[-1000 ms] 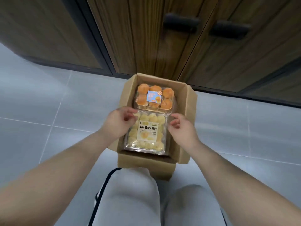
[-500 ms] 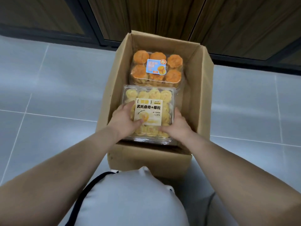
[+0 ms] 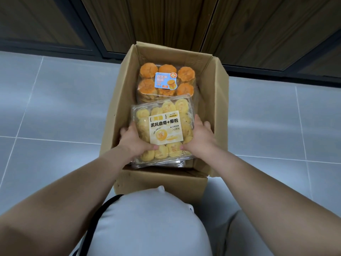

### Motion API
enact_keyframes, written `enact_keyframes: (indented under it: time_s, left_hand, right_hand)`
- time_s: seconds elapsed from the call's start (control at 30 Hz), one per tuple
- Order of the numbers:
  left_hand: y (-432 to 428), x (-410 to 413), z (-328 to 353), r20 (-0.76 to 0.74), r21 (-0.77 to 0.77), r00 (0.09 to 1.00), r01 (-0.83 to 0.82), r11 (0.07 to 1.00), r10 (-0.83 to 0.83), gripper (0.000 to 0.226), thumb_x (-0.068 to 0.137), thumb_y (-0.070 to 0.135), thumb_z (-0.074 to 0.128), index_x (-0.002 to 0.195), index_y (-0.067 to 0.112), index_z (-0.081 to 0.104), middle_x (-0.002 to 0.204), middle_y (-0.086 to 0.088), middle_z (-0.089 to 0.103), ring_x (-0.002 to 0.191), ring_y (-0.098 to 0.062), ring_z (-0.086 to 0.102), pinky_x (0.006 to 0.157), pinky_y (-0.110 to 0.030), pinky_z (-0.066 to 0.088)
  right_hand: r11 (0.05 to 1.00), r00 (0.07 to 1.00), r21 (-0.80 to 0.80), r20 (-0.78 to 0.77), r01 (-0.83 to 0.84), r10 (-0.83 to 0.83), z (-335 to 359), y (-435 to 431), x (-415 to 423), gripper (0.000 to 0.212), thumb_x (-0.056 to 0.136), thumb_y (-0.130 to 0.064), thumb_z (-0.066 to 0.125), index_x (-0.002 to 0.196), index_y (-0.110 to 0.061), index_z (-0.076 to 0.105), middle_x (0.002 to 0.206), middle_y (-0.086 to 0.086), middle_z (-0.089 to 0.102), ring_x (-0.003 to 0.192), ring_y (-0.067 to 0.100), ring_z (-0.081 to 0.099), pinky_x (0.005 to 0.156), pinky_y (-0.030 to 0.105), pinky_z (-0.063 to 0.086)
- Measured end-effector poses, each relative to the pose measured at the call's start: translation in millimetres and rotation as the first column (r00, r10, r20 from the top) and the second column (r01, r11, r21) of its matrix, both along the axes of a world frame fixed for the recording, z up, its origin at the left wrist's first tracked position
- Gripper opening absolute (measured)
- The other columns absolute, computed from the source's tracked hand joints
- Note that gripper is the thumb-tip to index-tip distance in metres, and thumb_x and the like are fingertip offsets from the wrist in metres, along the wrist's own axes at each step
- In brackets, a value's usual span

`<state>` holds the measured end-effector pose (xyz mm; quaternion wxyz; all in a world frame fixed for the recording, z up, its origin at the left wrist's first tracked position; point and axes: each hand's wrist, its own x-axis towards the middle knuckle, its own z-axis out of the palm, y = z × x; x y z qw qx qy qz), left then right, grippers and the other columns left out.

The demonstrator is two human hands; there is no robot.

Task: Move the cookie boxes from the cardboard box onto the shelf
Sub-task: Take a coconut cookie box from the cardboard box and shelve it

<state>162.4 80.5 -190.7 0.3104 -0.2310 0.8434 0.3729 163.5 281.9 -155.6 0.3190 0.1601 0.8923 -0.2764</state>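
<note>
- Fingers (image 3: 124, 130) of the left hand (image 3: 133, 140) curled round the left side of the clear plastic box of pale yellow cookies (image 3: 163, 126), thumb pressed flat on the lid, fingertips tucked under the box and out of sight.
- Same on the other side: fingers (image 3: 206, 125) of the right hand (image 3: 198, 140) wrapped round the right edge, thumb on the lid near the front corner, tips hidden below.
- Held between both hands, slightly tilted, at the near end of the open brown cardboard box (image 3: 216, 108).
- Covers nearly all of a second clear plastic box (image 3: 160, 164) directly beneath, with just the front rim showing; resting on it or just clear of it, cannot tell.
- Overlaps the near edge of a clear plastic box of orange cakes with a blue label (image 3: 166, 80) at the far end of the carton; touching or not, unclear.
- Smaller print on the yellow label too fine to read.
- Carton on pale grey floor tiles (image 3: 55, 108), close against dark wooden cabinet doors (image 3: 166, 21) cut off by the top of the frame.
- Light grey trousered knee (image 3: 147, 224) with a black strap (image 3: 103, 206) in the foreground, blocking the carton's lower front.
</note>
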Motion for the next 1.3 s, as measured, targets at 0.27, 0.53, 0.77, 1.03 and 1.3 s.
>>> enact_keyframes:
  time_s: [0.27, 0.53, 0.77, 1.03, 1.3]
  left_hand:
    - [9, -30, 89, -0.214, -0.013, 0.977, 0.017, 1.0, -0.019, 0.133, 0.044, 0.03, 0.096, 0.149, 0.032, 0.014, 0.138, -0.007, 0.029, 0.132, -0.025, 0.034, 0.112, -0.045, 0.032]
    - [37, -57, 330, -0.36, 0.007, 0.924, 0.138, 0.99, -0.127, 0.122, 0.053, 0.017, 0.092, 0.147, 0.032, 0.017, 0.125, 0.002, 0.038, 0.118, -0.022, 0.048, 0.1, -0.04, 0.044]
    - [82, -63, 544, -0.478, -0.031, 0.84, 0.275, 0.961, -0.256, 0.112, 0.058, 0.017, 0.089, 0.146, 0.033, 0.021, 0.126, 0.001, 0.036, 0.107, -0.002, 0.035, 0.103, -0.032, 0.039]
    - [191, -52, 647, -0.641, -0.062, 0.672, 0.436, 0.898, -0.37, 0.111, 0.062, 0.02, 0.088, 0.149, 0.028, 0.019, 0.12, 0.006, 0.033, 0.122, -0.016, 0.041, 0.103, -0.03, 0.035]
    - [363, -21, 699, -0.773, -0.068, 0.552, 0.417, 0.907, -0.312, 0.116, 0.061, 0.026, 0.088, 0.152, 0.022, 0.017, 0.124, -0.002, 0.039, 0.116, -0.022, 0.047, 0.104, -0.034, 0.038]
  right_hand:
    - [0.996, 0.989, -0.016, -0.11, 0.093, -0.094, 78, 20, -15, 0.115, 0.073, -0.025, 0.082, 0.152, -0.032, -0.001, 0.145, 0.006, 0.029, 0.126, 0.029, 0.046, 0.099, 0.042, 0.043]
    - [0.963, 0.938, -0.076, -0.218, 0.259, -0.269, 301, 49, -18, 0.103, 0.073, -0.015, 0.077, 0.147, -0.038, 0.008, 0.127, 0.003, 0.034, 0.108, 0.028, 0.055, 0.085, 0.037, 0.047]
    - [0.924, 0.879, -0.117, -0.285, 0.364, -0.382, 507, 86, 1, 0.112, 0.076, -0.019, 0.079, 0.152, -0.032, -0.003, 0.138, 0.004, 0.032, 0.121, 0.026, 0.047, 0.092, 0.041, 0.043]
    - [0.868, 0.767, -0.14, -0.416, 0.476, -0.488, 602, 186, 34, 0.116, 0.071, -0.019, 0.083, 0.152, -0.031, 0.0, 0.136, 0.004, 0.032, 0.119, 0.025, 0.047, 0.089, 0.036, 0.042]
    - [0.893, 0.686, -0.084, -0.61, 0.441, -0.396, 668, 361, 70, 0.117, 0.069, -0.025, 0.083, 0.152, -0.03, 0.001, 0.134, 0.007, 0.035, 0.117, 0.029, 0.05, 0.092, 0.04, 0.042]
